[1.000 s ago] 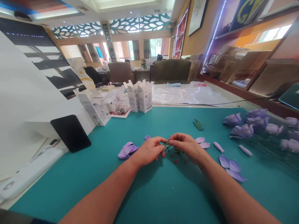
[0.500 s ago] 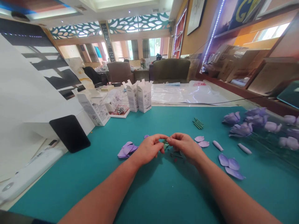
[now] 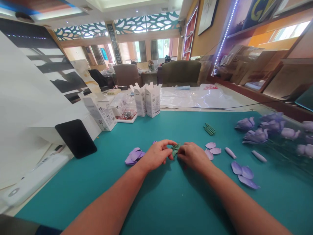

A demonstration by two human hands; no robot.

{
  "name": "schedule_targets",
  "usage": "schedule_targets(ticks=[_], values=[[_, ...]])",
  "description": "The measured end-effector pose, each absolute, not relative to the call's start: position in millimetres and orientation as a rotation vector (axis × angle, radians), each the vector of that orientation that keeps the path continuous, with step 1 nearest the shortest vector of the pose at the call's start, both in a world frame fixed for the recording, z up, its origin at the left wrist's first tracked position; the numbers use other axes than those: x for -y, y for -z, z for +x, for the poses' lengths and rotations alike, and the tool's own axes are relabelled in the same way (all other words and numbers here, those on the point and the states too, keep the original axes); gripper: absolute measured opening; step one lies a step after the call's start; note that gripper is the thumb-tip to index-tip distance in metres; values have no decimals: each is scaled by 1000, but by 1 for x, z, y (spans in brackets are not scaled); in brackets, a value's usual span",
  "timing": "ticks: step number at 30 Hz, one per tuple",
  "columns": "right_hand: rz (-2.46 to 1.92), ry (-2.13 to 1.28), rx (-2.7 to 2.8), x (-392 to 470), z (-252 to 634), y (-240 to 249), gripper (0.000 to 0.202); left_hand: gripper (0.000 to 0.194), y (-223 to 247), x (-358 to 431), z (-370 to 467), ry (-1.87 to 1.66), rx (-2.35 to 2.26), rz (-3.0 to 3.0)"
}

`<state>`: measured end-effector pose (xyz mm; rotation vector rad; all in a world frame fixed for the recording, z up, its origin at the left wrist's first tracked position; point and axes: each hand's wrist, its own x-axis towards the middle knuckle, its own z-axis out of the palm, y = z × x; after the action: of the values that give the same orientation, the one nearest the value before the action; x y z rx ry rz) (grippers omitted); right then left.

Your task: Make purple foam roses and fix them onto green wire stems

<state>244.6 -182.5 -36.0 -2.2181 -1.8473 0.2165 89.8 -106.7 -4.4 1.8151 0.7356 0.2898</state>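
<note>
My left hand (image 3: 160, 154) is closed, with a small green leaf piece (image 3: 175, 149) pinched between thumb and forefinger above the mat. Just to its right, my right hand (image 3: 193, 156) reaches down to the mat with its fingers bent together. Whatever those fingertips touch is hidden under the hand. Left of my left hand lies a pile of purple petals (image 3: 134, 156), and a small purple round part (image 3: 154, 142) shows behind the wrist. Pale lilac petals (image 3: 215, 150) lie beside my right hand.
Green stem pieces (image 3: 209, 129), a lilac tapered piece (image 3: 230, 152) and darker purple petals (image 3: 247, 182) lie on the green mat (image 3: 156, 209). Purple flowers (image 3: 255, 135) stand out at the right. White boxes (image 3: 153, 100) and a black tablet (image 3: 76, 138) are at the back and left.
My right hand has parted from my left and lowered to the mat, over the small dark green pieces there. The leaf piece stays in my left hand.
</note>
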Motion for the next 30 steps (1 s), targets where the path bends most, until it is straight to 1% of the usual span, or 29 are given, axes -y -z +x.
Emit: schedule_targets(ticks=[9, 17, 19, 22, 25, 30], values=[[-2295, -63, 1957, 178, 239, 37, 20, 41, 6, 105, 90, -268, -726, 1822], [-2322, -75, 1881, 177, 236, 33, 16, 41, 6, 105, 90, -251, -731, 1824], [-2270, -149, 1753, 178, 242, 31, 13, 41, 6, 105, 90, -252, -738, 1828], [-2066, -459, 1468, 182, 253, 25, 10, 41, 5, 105, 90, -247, -747, 1838], [-1820, -717, 1259, 186, 260, 19, 15, 42, 4, 106, 90, -234, -748, 1848], [-1731, -803, 1155, 188, 258, 15, 20, 41, 2, 108, 90, -225, -737, 1847]])
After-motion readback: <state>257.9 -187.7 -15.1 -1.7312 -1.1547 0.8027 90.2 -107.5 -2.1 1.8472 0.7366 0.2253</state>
